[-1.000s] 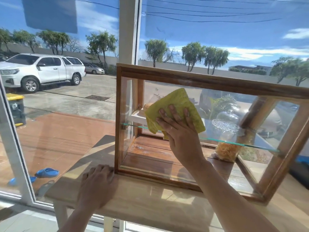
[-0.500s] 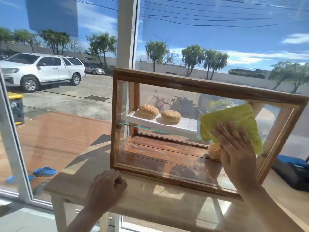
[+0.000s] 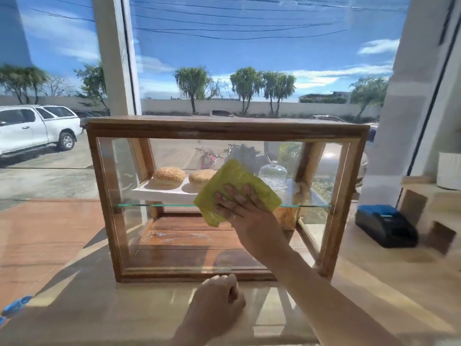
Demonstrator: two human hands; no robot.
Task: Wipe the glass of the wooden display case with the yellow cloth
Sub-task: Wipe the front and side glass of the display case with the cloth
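The wooden display case (image 3: 224,129) stands on a light wooden table (image 3: 124,308), its front glass pane (image 3: 174,240) facing me. My right hand (image 3: 249,216) presses the yellow cloth (image 3: 234,178) flat against the middle of that pane, fingers spread over the cloth. My left hand (image 3: 217,303) rests in a loose fist on the table just in front of the case's bottom rail, holding nothing. Inside the case, two sesame buns (image 3: 169,174) lie on a white tray above a glass shelf (image 3: 154,205), beside a glass dome (image 3: 273,174).
A black and blue device (image 3: 384,224) sits on the table right of the case, with wooden blocks (image 3: 441,237) beyond it. A large window with a white post (image 3: 112,58) is right behind the case. Outside are a white pickup (image 3: 32,128) and motorbikes.
My right hand swept the cloth from the left of the pane to the right, then back to the middle. My left hand shifted right along the table. The view now faces the case squarely.
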